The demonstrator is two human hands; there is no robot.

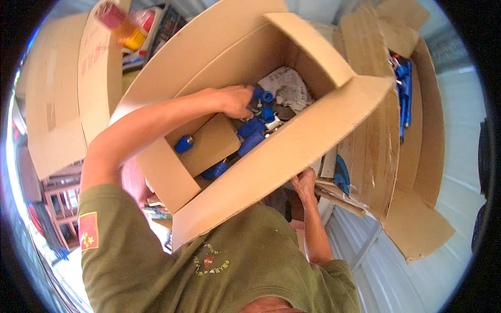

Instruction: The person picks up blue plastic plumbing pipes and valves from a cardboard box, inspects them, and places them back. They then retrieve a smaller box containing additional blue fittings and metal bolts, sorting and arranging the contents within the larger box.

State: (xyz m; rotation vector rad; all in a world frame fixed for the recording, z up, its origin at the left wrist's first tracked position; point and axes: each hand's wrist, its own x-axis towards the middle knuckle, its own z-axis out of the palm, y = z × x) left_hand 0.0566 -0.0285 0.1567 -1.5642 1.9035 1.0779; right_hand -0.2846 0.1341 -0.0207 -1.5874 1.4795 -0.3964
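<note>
Before me stands an open cardboard box [250, 191] with its flaps spread. My left hand [236, 102] reaches inside, its fingertips among blue plastic fittings [252, 127]; whether it grips one is hidden. Some of these parts have white or metallic pieces. Crumpled printed paper [287, 88] lies at the box's far inner end. A single blue fitting [184, 144] rests near the left end, beside a loose cardboard piece [213, 144]. Below the near flap, my right hand [304, 182] is bent against the box's underside or side, with its fingertips out of sight.
At the right stands another open carton [368, 129] with long blue tools or rods [405, 94] in it. A large carton [58, 90] is at the left, beside a bin holding a red-and-yellow object [121, 25]. A wooden rack [64, 211] stands farther left.
</note>
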